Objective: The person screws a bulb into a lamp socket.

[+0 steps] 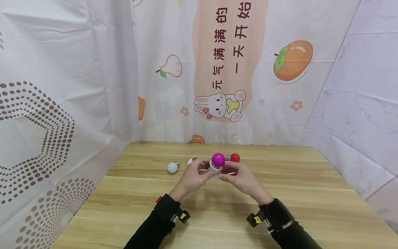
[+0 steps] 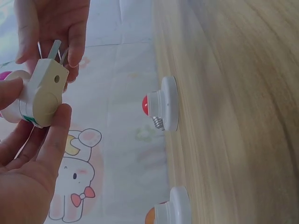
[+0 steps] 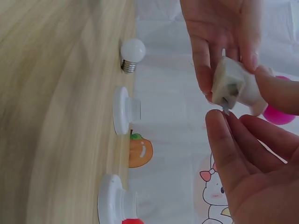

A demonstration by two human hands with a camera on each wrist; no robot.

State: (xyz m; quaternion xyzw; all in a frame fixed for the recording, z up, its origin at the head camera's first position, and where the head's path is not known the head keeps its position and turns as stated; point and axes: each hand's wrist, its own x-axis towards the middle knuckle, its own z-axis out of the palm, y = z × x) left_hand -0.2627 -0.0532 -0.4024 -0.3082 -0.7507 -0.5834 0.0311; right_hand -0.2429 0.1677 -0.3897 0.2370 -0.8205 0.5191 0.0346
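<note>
"What do we see first, on the left?"

"We see a white bulb point(image 1: 172, 168) lying on the wooden surface point(image 1: 130, 193), just left of the middle of the frame. Next is a white base point(image 1: 190, 161), partly hidden behind the left hand point(image 1: 193, 177)."

"What is that hand doing?"

"It pinches a white plug holder point(image 2: 43, 91) with its thumb and fingers. We find the holder in the middle of the head view, up off the surface. A pink bulb point(image 1: 218, 159) sits in its top."

"And further right?"

"A red bulb point(image 1: 235, 157) lies behind the right hand point(image 1: 244, 180). That hand pinches the holder too, with a fingertip by its metal prongs point(image 2: 54, 49)."

"Which step are we at?"

"We think the pink bulb and the holder are being put together or taken apart. We can't tell which."

"What does the next move need?"

"We'd say one hand should hold the plug holder steady, so the other can let go and turn the bulb gently."
</note>
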